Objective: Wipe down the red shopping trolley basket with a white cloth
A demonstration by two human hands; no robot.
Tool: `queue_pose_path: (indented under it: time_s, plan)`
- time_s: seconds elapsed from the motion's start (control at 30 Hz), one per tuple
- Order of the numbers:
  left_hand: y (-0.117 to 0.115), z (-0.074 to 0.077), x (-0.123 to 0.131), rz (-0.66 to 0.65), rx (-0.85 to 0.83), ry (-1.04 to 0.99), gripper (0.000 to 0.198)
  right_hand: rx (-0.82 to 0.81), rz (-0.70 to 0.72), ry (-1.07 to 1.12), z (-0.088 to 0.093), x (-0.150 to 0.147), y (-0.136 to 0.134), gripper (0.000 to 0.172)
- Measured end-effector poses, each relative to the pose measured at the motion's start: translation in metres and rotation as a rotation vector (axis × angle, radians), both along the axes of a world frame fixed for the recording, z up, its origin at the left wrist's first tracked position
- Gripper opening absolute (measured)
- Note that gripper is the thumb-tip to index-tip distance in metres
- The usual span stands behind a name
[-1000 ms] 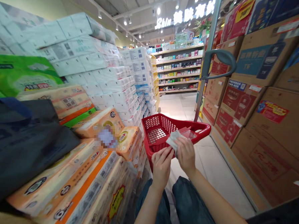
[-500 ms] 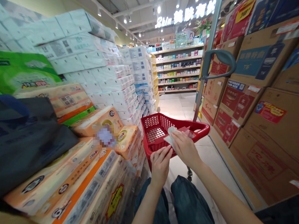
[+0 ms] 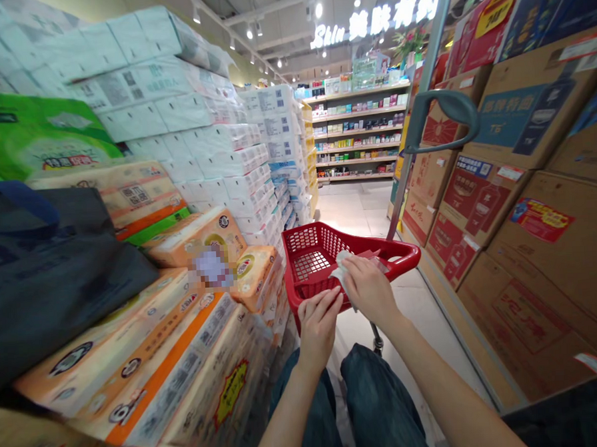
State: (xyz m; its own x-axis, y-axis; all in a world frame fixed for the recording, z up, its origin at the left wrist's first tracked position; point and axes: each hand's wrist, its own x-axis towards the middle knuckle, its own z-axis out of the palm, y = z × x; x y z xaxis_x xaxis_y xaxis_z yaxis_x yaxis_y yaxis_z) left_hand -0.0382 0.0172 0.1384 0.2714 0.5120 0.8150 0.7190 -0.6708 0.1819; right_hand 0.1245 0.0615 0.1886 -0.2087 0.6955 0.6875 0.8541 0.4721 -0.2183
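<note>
A red plastic shopping basket [image 3: 302, 295] with latticed sides stands just ahead of my knees. My left hand [image 3: 319, 319] holds its near rim, fingers bent over the edge. Pressed to the same rim, a little to the right, my right hand [image 3: 369, 288] is closed on a crumpled white tissue [image 3: 341, 269]. Part of the tissue pokes out beyond the fingertips and some hangs below; the rest is hidden under the palm. Behind the right hand lies a flat, pinkish-red piece [image 3: 373, 254] whose kind I cannot make out.
Packs of tissue [image 3: 180, 350] are stacked at the left, with a dark bag [image 3: 56, 283] on them. Cardboard cartons [image 3: 547, 290] line the right side. A grey handle [image 3: 443, 119] on a metal pole rises behind the basket. Stocked shelves [image 3: 358, 130] stand at the far end.
The tissue has crumpled and shifted slightly against the basket rim under my right hand. My left hand stays on the rim. The view has tilted slightly.
</note>
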Motion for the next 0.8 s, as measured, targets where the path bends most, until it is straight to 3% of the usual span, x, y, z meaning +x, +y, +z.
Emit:
queue_pose_path:
  time_s: [0.1,0.23,0.4,0.53,0.67,0.8]
  plan:
    - [0.0,0.001,-0.004,0.003,0.007,0.005,0.035,-0.021,0.142,-0.055,0.005,-0.012,-0.006,0.036]
    - [-0.003,0.003,-0.004,-0.007,0.004,0.021,0.036,-0.057,0.174,-0.119,0.01,0.014,0.001,0.035]
    - [-0.006,0.004,0.001,-0.014,0.006,0.006,0.034,-0.137,0.027,-0.112,0.011,0.06,0.011,0.036]
    - [-0.007,0.004,0.003,-0.019,0.012,-0.008,0.035,-0.15,-0.214,0.008,0.003,0.075,0.012,0.037]
    - [-0.006,0.003,0.001,-0.009,0.022,-0.017,0.035,-0.017,-0.381,0.117,-0.011,0.054,0.008,0.037]
    - [-0.004,0.004,0.0,-0.011,0.014,-0.017,0.034,0.083,-0.31,0.103,-0.013,0.009,-0.004,0.036]
